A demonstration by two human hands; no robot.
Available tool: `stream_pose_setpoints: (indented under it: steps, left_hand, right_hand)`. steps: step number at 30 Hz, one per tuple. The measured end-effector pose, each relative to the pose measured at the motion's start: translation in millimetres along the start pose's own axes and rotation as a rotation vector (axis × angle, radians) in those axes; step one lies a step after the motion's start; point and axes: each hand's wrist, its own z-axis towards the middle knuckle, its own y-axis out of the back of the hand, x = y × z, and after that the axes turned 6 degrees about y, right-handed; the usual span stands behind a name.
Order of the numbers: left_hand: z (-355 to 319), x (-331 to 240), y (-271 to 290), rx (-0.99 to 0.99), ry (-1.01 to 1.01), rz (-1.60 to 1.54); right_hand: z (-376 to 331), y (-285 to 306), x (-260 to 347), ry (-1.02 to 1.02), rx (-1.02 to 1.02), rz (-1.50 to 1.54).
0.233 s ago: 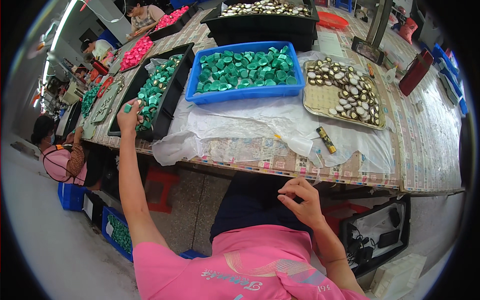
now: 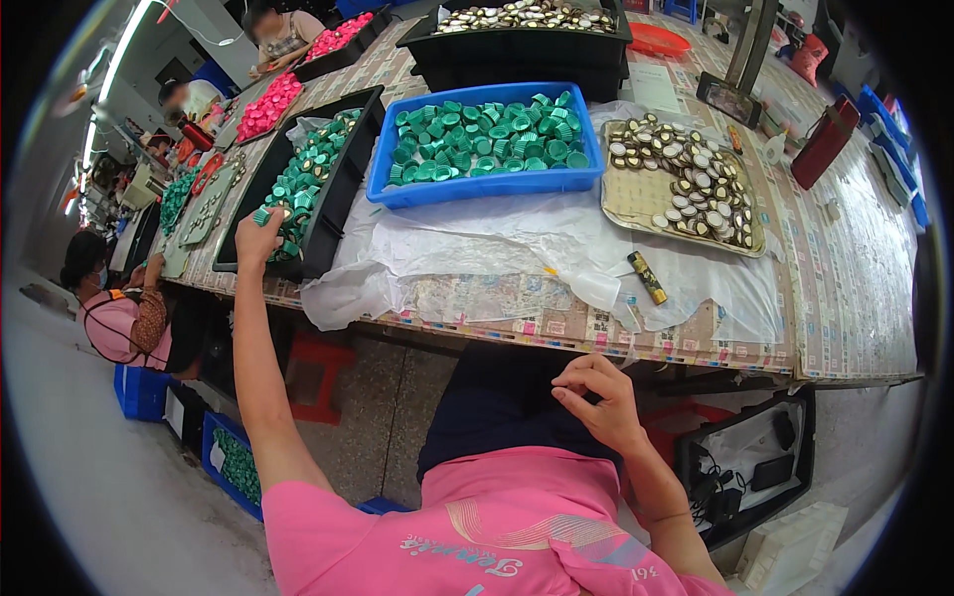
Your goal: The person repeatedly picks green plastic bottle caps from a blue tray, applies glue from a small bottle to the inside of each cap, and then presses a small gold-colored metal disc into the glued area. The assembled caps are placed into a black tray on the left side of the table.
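Observation:
My left hand (image 2: 258,236) is closed at the near left end of a black tray (image 2: 325,230), fingers turned in over its contents. A small green fluted cup (image 2: 261,216) shows at its fingertips. Green cups with pale and brown pieces in them (image 2: 310,164) fill the tray. Over my lap, in front of the table edge, my right hand (image 2: 600,395) has its fingers curled and thumb near the fingertips, with nothing visible in it. A blue tray (image 2: 487,187) of loose green cups stands right of the black one. Beyond it lies a metal tray (image 2: 636,204) of round brown-and-white pieces.
White plastic sheeting (image 2: 447,248) covers the front of the table, with a dark yellow-patterned tube (image 2: 647,278) on it. Stacked black crates (image 2: 517,50) stand behind. A phone (image 2: 730,100) leans on a post. Co-workers sit along the left; red stools (image 2: 320,377) are below.
My left hand has shifted slightly right and lower at the black tray, and the green cup at its fingertips has moved with it. My right hand has stayed still.

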Motion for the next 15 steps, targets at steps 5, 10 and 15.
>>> stream_pose_setpoints:
  steps: [5, 10, 15]
  left_hand:
    - [2.1, 3.4, -1.0, -0.005, -0.036, -0.075]
    - [2.5, 7.3, 0.4, 0.002, 0.0, -0.131]
    - [-15.4, 2.1, 8.5, -0.068, 0.033, -0.227]
  right_hand:
    - [-0.8, -1.2, -0.8, -0.006, -0.002, 0.009]
    - [-1.6, -0.8, 0.2, -0.011, 0.005, 0.007]
    - [-1.5, -0.9, 0.7, -0.012, -0.014, 0.018]
